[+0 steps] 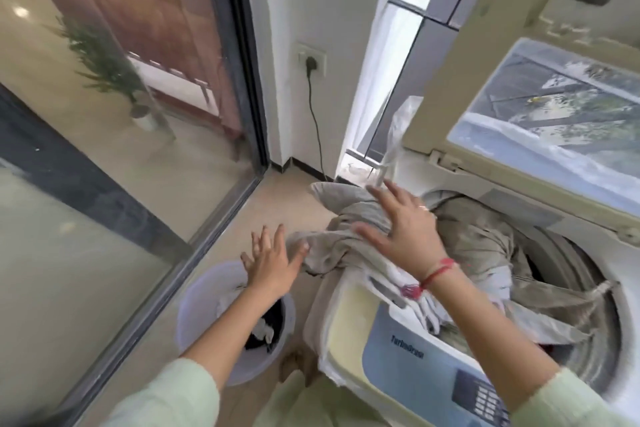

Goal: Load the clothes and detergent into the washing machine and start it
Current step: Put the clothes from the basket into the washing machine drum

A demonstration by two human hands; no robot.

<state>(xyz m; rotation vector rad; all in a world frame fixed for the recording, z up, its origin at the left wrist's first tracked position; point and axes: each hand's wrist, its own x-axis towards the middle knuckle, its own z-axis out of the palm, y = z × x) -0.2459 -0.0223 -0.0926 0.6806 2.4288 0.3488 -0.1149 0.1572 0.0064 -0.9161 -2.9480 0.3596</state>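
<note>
A top-loading washing machine (349, 333) stands at the right with its lid (540, 107) raised. A large beige cloth (481, 239) lies half in the drum and hangs over the machine's left rim. My right hand (401, 222) lies flat on this cloth with fingers spread. My left hand (273, 260) hovers open beside the hanging end of the cloth, thumb near its edge, above a pale bucket (194, 319) on the floor. The bucket holds dark and white clothes (263, 326). White fabric (405, 288) lies on the rim under my right wrist.
The control panel (478, 392) with buttons faces me at the machine's front. A glass sliding door (114, 121) fills the left. A wall socket with a plugged cord (311, 62) is straight ahead. A plastic bag (401, 128) sits behind the machine.
</note>
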